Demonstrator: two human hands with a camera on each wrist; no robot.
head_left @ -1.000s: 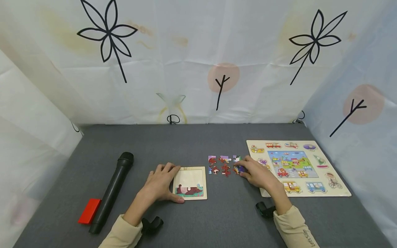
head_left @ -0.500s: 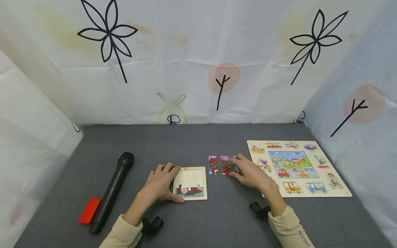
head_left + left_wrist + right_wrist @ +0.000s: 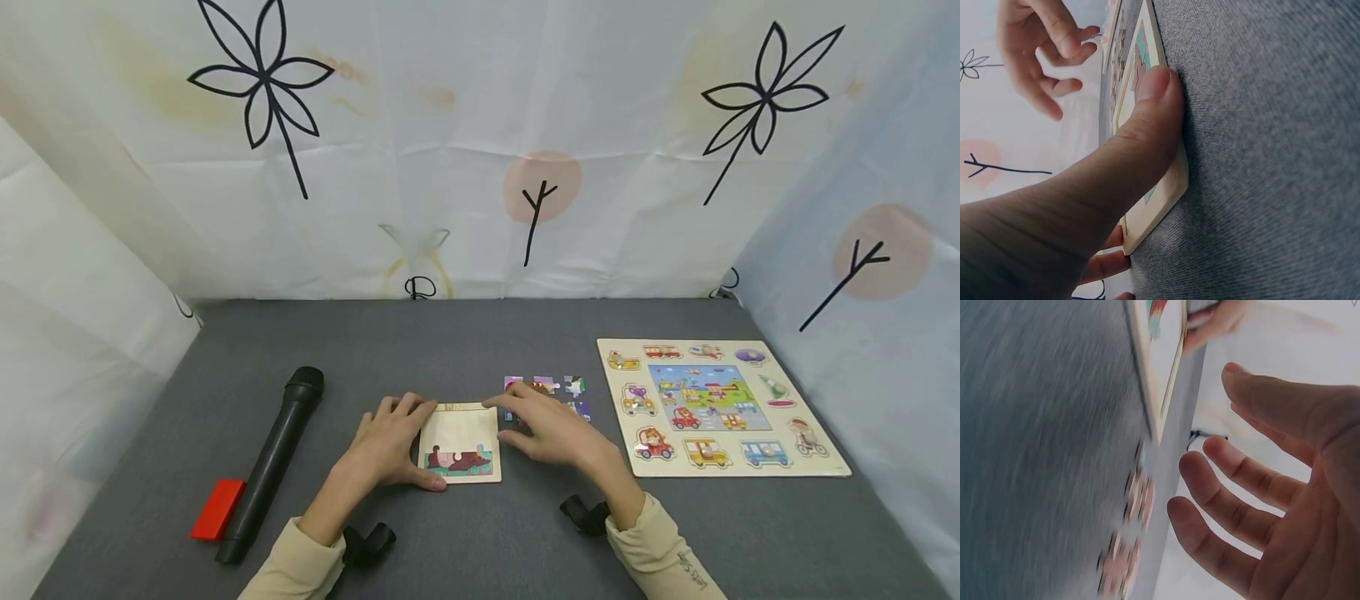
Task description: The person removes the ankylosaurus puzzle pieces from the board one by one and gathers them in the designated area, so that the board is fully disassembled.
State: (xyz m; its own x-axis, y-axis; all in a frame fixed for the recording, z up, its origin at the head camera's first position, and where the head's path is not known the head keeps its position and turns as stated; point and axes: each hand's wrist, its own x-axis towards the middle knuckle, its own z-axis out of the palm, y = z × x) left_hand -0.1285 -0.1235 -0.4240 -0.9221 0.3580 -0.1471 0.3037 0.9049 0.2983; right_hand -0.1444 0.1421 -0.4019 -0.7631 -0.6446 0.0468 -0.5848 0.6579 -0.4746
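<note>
My left fingers point(image 3: 1147, 119) hold the flat, pale wooden puzzle tray point(image 3: 1161, 205) on the grey cloth-covered bench point(image 3: 1272, 156); my right fingers point(image 3: 1060, 28) bend apart beyond.

No text legible; dark lettering point(image 3: 692, 570) on right sleeve point(image 3: 647, 540) too small.

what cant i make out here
Head view: small colourful jigsaw pieces, partly hidden by the right hand.
Right wrist view: their designs, blurred.
Left wrist view: pale square wooden tray, partly covered by the left hand.
Head view: dark lettering on beige right sleeve, too small.
</note>
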